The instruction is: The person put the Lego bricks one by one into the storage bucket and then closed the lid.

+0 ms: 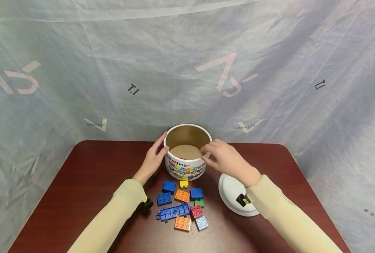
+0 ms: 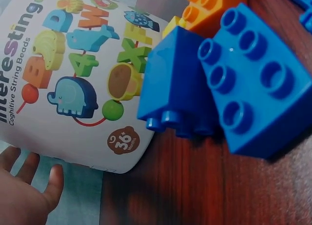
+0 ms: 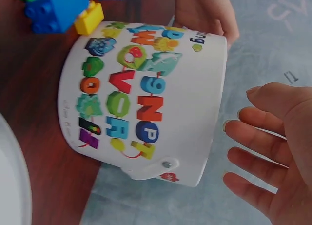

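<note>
A round white bucket [image 1: 187,168] with printed letters and animals stands upright, its top uncovered. My left hand [image 1: 152,158] touches its left side, fingers and thumb extended along the wall. At the right rim hovers my right hand [image 1: 223,156]; the right wrist view shows its relaxed fingers [image 3: 258,142] spread apart, away from the wall and holding nothing. Something small and red shows inside at the near edge, mostly hidden. In front of the bucket lie a yellow brick [image 1: 183,184], blue bricks [image 1: 164,199] and an orange brick [image 1: 182,196].
A white round lid [image 1: 231,193] lies under my right forearm. Nearer me are a blue toy chassis [image 1: 173,212], a red brick [image 1: 196,211], a light blue brick [image 1: 201,223], another orange brick [image 1: 182,224] and a green one [image 1: 199,203]. A cloth curtain [image 1: 175,70] hangs behind the table.
</note>
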A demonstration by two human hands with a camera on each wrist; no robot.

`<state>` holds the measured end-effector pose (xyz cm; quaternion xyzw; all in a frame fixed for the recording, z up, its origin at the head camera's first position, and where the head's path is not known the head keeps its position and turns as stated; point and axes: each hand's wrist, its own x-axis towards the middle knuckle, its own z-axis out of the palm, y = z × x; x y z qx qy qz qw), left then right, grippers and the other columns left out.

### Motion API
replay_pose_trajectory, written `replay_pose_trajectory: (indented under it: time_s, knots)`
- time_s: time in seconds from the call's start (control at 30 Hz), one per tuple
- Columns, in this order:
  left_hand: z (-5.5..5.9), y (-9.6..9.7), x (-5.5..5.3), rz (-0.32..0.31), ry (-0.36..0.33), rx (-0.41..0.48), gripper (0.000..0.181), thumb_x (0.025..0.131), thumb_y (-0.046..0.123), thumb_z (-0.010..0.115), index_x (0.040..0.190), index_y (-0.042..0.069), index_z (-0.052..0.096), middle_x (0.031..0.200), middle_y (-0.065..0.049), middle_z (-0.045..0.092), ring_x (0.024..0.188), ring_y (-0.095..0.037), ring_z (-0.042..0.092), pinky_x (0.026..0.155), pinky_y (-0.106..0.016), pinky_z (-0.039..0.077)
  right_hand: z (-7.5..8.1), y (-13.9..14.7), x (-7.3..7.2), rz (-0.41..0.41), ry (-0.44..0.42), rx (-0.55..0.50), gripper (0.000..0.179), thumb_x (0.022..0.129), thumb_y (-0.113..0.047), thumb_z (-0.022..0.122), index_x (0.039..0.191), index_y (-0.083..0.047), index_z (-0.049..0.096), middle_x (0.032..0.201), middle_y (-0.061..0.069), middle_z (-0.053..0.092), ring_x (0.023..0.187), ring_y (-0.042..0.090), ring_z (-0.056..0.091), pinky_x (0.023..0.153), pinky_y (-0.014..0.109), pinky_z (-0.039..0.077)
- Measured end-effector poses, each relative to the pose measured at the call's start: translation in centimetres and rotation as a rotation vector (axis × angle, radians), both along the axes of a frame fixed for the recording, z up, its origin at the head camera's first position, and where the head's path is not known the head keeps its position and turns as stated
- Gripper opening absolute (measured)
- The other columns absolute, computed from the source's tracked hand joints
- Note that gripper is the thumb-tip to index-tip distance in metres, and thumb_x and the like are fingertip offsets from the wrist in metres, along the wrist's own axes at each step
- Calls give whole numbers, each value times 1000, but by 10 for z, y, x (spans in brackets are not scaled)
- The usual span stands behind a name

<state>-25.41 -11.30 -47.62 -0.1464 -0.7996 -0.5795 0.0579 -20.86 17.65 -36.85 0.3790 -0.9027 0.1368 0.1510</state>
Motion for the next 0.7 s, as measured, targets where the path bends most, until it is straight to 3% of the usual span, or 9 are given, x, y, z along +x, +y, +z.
replay_pose_trajectory:
  time_s: [0.33,0.53,0.6,0.7]
  knots:
    - [0,-2,3,-21,-21,10,59,109,25,56,165,20,35,169,-6,32,157,-30,26,123,-59,27,-23,19,27,36,-24,-6,20,92,-21,81,109,-11,77,102,0,74,96,19,63,79,36,57]
    - [22,0,13,-44,-57,28,59,109,17,56,164,9,34,169,-15,31,156,-36,27,122,-61,26,-42,20,40,39,-42,25,21,92,-24,81,109,-11,76,100,-1,72,95,17,64,82,35,57]
    - [18,1,11,-46,-61,27,60,109,17,55,164,9,33,169,-14,30,156,-35,26,123,-60,26,-50,20,43,56,-47,37,21,91,-23,82,108,-11,76,98,-1,71,93,17,64,81,34,57]
    - [4,1,5,-45,-63,17,61,110,20,55,165,13,31,170,-11,29,157,-33,25,123,-59,26,-65,20,49,84,-59,59,19,91,-24,82,105,-12,75,95,-2,69,91,16,63,80,33,57]
